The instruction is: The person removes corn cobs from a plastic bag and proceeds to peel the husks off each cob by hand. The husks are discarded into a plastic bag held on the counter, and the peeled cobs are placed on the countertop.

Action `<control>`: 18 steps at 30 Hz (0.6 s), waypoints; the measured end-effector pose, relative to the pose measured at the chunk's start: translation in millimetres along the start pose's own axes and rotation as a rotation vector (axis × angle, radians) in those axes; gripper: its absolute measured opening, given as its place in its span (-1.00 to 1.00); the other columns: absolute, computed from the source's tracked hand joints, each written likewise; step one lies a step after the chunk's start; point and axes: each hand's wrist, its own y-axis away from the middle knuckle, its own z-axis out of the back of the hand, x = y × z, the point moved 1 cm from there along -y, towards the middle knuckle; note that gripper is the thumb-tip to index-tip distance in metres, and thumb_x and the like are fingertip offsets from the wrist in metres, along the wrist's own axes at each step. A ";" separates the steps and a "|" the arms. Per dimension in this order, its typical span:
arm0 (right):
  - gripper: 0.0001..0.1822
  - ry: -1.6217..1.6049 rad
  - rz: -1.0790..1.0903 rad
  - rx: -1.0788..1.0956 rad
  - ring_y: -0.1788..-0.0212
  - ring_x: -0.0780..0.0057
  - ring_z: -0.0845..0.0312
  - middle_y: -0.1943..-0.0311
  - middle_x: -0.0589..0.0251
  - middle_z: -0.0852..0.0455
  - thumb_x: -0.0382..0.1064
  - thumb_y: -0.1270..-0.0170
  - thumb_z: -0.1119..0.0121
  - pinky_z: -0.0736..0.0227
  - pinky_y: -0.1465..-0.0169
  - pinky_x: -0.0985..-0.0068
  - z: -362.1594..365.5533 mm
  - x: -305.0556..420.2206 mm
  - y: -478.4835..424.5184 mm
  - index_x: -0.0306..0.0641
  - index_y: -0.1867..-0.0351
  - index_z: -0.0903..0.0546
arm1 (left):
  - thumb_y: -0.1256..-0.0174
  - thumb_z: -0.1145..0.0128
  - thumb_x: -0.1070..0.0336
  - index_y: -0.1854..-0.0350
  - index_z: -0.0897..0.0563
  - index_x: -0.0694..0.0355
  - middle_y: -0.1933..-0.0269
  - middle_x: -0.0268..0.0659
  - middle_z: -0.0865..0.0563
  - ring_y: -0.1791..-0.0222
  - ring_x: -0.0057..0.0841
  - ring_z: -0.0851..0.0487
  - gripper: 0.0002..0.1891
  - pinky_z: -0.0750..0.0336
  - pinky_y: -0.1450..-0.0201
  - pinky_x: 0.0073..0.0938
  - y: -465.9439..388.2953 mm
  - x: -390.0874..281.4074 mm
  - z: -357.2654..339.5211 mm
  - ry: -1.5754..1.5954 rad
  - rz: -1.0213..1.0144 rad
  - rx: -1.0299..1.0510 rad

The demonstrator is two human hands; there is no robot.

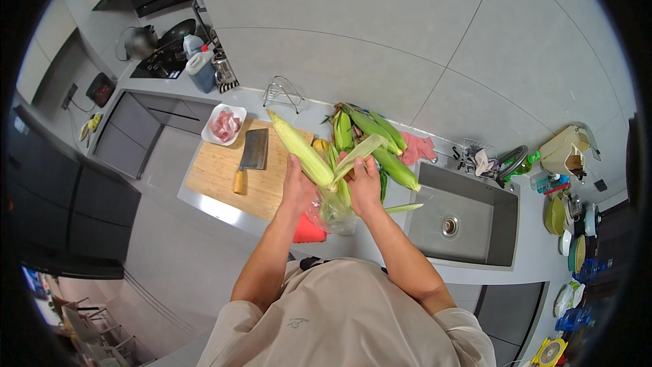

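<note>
My left hand (299,185) holds an ear of corn (301,149) in pale green husk, its tip pointing up and left over the wooden cutting board (214,168). A husk leaf (360,154), bent away from the ear's base, is gripped in my right hand (363,182). Below the ear lie loose husk leaves and a clear plastic bag (331,214). Several green ears of corn (395,169) are piled beyond my right hand. On the board rests a cleaver (255,149) with a wooden handle.
A white tray of raw meat (224,125) sits at the board's upper left corner. Near the wall stands a wire rack (281,94). To the right are a pink cloth (417,148) and a steel sink (458,214). A red cloth (308,229) lies at the counter's front edge.
</note>
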 end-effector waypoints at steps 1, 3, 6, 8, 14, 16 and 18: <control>-0.82 -0.053 -0.020 -0.012 0.01 0.32 -0.60 0.01 0.13 -0.67 -0.22 -0.67 0.16 -0.51 -0.25 0.24 -1.7 2.9 0.3 -0.18 -0.12 -0.42 | -0.61 -0.02 0.10 -0.39 -0.31 -0.01 -0.20 -0.25 -0.58 -0.22 -0.27 -0.59 -0.58 -0.50 -0.33 -0.11 0.1 1.2 -2.5 0.007 -0.015 -0.009; -0.83 -0.158 -0.060 -0.034 0.04 0.24 -0.60 0.08 0.11 -0.66 -0.21 -0.68 0.19 -0.52 -0.24 0.18 -2.8 6.6 0.2 -0.17 -0.11 -0.39 | -0.58 -0.09 0.20 -0.39 -0.30 -0.04 -0.19 -0.26 -0.57 -0.21 -0.27 -0.59 -0.57 -0.51 -0.30 -0.09 0.3 3.3 -5.6 -0.007 -0.066 -0.036; -0.85 -0.280 -0.071 -0.022 0.15 0.27 -0.56 0.25 0.18 -0.59 -0.20 -0.68 0.20 -0.53 -0.22 0.14 0.3 7.4 1.0 -0.16 0.02 -0.38 | -0.54 -0.15 0.28 -0.37 -0.31 -0.02 -0.17 -0.25 -0.58 -0.20 -0.23 -0.60 -0.55 -0.51 -0.30 -0.04 0.7 3.6 -7.4 -0.019 -0.125 -0.078; -0.87 -0.303 -0.042 0.009 0.25 0.34 -0.47 0.35 0.25 -0.49 -0.20 -0.68 0.20 -0.54 -0.18 0.16 4.3 3.6 -0.7 -0.14 0.08 -0.36 | -0.52 -0.16 0.32 -0.37 -0.32 -0.02 -0.16 -0.25 -0.58 -0.19 -0.21 -0.60 -0.54 -0.52 -0.29 -0.03 0.9 1.1 -8.7 0.038 -0.102 -0.086; -0.86 -0.240 -0.031 -0.021 0.45 0.53 -0.21 0.48 0.40 -0.29 -0.21 -0.67 0.16 -0.46 0.13 0.35 5.0 -1.0 1.0 -0.08 0.17 -0.35 | -0.53 -0.14 0.29 -0.38 -0.37 0.01 -0.17 -0.23 -0.61 -0.20 -0.17 -0.61 -0.56 -0.48 -0.34 0.00 -0.6 2.1 -5.4 0.044 -0.049 -0.006; -0.85 -0.226 -0.055 -0.051 0.50 0.58 -0.14 0.51 0.43 -0.26 -0.20 -0.67 0.15 -0.38 0.27 0.44 5.2 1.4 1.2 -0.06 0.19 -0.35 | -0.53 -0.13 0.28 -0.40 -0.36 0.02 -0.17 -0.22 -0.62 -0.20 -0.17 -0.62 -0.55 -0.49 -0.33 0.00 -0.8 6.0 -7.5 0.050 -0.025 -0.040; -0.84 -0.248 -0.097 -0.090 0.53 0.62 -0.10 0.53 0.46 -0.24 -0.20 -0.66 0.14 -0.28 0.38 0.51 6.9 5.9 2.0 -0.05 0.21 -0.34 | -0.54 -0.13 0.27 -0.40 -0.36 0.04 -0.17 -0.22 -0.62 -0.19 -0.17 -0.62 -0.55 -0.50 -0.32 0.00 -2.8 7.1 -6.2 0.048 -0.035 -0.106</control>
